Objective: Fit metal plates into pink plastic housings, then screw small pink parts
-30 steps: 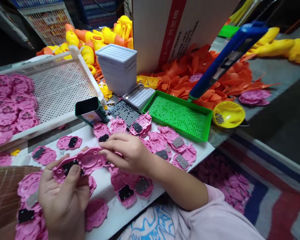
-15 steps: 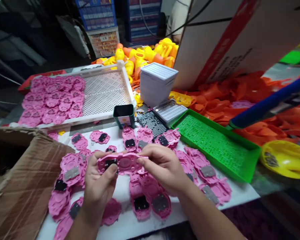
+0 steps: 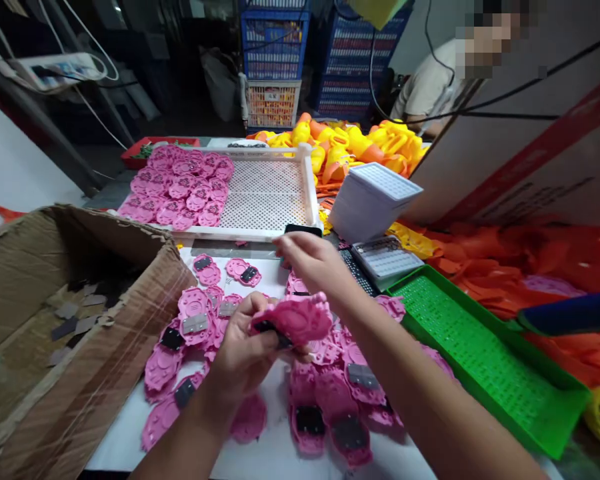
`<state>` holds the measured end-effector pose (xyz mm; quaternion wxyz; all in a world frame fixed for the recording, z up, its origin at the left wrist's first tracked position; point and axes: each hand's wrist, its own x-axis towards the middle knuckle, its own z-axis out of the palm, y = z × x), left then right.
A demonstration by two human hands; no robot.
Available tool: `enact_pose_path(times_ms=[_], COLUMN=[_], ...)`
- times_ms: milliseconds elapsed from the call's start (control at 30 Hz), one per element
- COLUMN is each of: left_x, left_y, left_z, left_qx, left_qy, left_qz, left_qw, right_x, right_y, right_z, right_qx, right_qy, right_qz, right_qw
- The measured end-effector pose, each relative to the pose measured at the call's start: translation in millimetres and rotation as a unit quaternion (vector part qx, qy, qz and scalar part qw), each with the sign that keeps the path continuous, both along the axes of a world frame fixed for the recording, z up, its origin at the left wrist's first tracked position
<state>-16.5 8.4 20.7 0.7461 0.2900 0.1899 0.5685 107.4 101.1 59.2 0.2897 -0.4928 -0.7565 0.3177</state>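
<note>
My left hand [image 3: 253,343] is closed on a pink plastic toy shell [image 3: 300,319] with a black cover, held tilted above the worktable. My right hand [image 3: 310,263] is beside the dark cup [image 3: 304,229] and hides most of it. Its fingers are bent together; whatever they may hold cannot be made out. Under and around both hands lie several more pink shells, with black or grey covers, among them a shell with a grey cover [image 3: 195,320] on the left and a shell with a black cover [image 3: 307,420] in front.
An open cardboard box [image 3: 150,293] with grey pieces inside stands left. Behind is a white perforated tray [image 3: 270,193] partly filled with pink shells. A stack of white trays [image 3: 370,200], a green tray [image 3: 480,347] and orange parts [image 3: 500,273] are right. A person [image 3: 425,87] is beyond.
My right hand has let go of the pink shell and moved up to the dark cup. The left hand keeps the shell, now turned and tilted. The view has swung left.
</note>
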Motion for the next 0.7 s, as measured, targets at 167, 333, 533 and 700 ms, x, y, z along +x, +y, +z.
enact_pose_path(times_ms=[167, 333, 533, 700], left_x=[-2, -4, 0, 3], left_y=[-3, -4, -5, -6], left_z=[-1.2, -1.6, -3.0, -6.6], left_qx=[0.015, 0.013, 0.016, 0.006], left_qy=[-0.034, -0.076, -0.101, -0.104], left_qz=[-0.047, -0.081, -0.074, -0.083], left_qw=[0.998, 0.994, 0.992, 0.991], right_x=[-70, -104, -114, -116], right_y=[61, 79, 87, 92], right_z=[-33.0, -63.6, -72.5, -76.6], right_qx=[0.008, 0.011, 0.033, 0.014], right_qy=[-0.198, -0.346, -0.430, -0.450], right_qz=[0.071, 0.091, 0.086, 0.095], right_qw=[0.978, 0.934, 0.898, 0.888])
